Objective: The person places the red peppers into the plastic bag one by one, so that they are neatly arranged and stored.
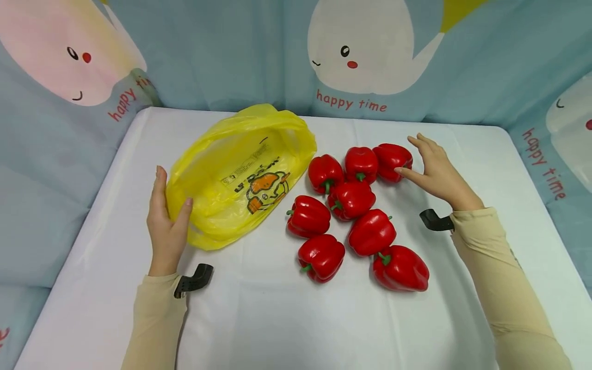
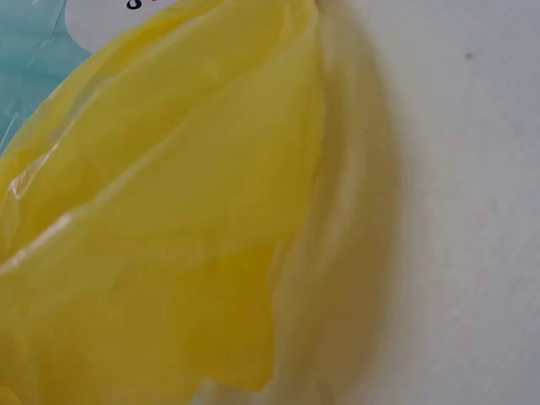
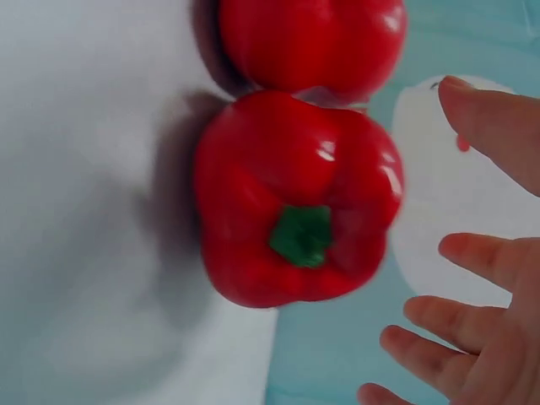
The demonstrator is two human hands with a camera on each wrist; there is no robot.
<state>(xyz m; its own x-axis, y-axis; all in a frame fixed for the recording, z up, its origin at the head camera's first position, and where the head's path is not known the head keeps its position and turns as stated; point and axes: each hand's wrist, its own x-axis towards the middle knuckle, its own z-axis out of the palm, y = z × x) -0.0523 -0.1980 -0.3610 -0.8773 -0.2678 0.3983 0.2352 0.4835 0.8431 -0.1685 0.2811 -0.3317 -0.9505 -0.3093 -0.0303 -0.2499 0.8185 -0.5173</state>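
A yellow plastic bag with a printed cartoon lies on the table at the left, its mouth spread wide. My left hand is at its left end, thumb and fingers spread apart with the bag's edge between them. The left wrist view is filled by the bag; no fingers show there. Several red bell peppers with green stems lie right of the bag. Next to the farthest right one, my right hand hovers with fingers spread. In the right wrist view the same hand stands apart from a pepper.
A white cloth covers the table. Blue curtains with whale prints and lettering hang behind and at both sides. Black wrist cameras are strapped under both wrists.
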